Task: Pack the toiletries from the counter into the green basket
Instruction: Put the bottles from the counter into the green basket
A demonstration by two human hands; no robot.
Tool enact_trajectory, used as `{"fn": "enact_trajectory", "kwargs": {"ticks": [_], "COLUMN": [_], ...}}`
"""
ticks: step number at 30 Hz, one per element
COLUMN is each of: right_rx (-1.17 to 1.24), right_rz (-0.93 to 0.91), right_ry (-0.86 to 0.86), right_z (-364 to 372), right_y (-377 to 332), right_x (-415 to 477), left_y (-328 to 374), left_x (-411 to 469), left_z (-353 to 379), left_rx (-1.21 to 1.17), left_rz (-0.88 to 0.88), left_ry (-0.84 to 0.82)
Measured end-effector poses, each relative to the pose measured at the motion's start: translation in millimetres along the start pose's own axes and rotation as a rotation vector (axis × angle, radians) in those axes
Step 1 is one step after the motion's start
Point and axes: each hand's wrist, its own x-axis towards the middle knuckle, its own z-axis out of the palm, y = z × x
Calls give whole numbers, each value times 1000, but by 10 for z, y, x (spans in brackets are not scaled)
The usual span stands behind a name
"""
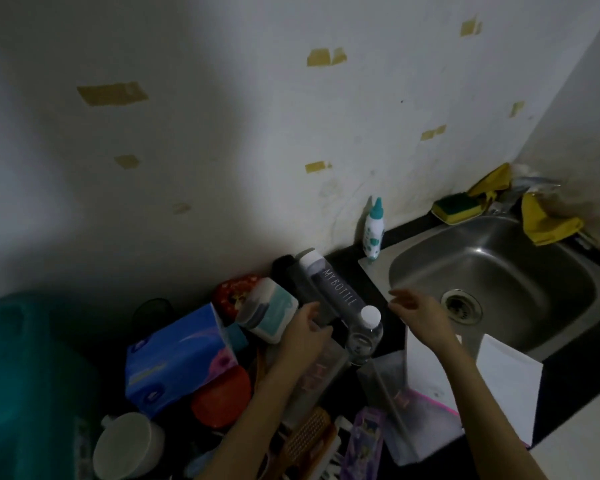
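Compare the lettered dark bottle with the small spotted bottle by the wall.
The lettered bottle is dark with a flat white cap; the spotted bottle is white with a pointed teal tip. The lettered bottle looks much bigger than the spotted bottle. The left hand grips the lettered bottle; the spotted bottle stands untouched beside the sink. Both are capped.

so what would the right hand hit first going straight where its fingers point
Likely the side of the MY BOTTLE bottle, which the left hand grips. The right hand aims its open fingers left at it, though depth is unclear.
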Motion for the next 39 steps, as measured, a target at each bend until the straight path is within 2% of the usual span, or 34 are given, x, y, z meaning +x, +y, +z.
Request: {"fn": "enact_trajectory", "kwargs": {"ticks": [3,6,8,14,21,25,30,33,37,39], "right_rx": [53,72,73,87,352,475,589,639,719,754], "right_rz": [7,25,40,136,197,257,263,262,162,103], "right_ry": [-67,-124,-133,-200,-202,-168,-88,-97,-88,-66], "right_z": [142,328,451,767,912,907,896,833,719,635], "right_y": [-42,-45,-24,80,137,131,137,95,-64,-184], "right_x": [378,692,853,1081,1130,1127,1085,1059,950,891], "left_y": [53,89,102,124,281,341,337,330,341,425], "left_x": [390,716,863,1002,1107,1105,1092,1046,1007,989], "left_z": [112,232,299,535,736,829,806,772,706,657], "left_rx": [-139,-352,-362,-369,-214,-199,-308,-332,-415,-467], "left_rz": [-57,-201,-235,-237,-185,-100,-67,-71,-105,-67], "left_ry": [5,26,49,78,214,223,282,299,304,282]}}
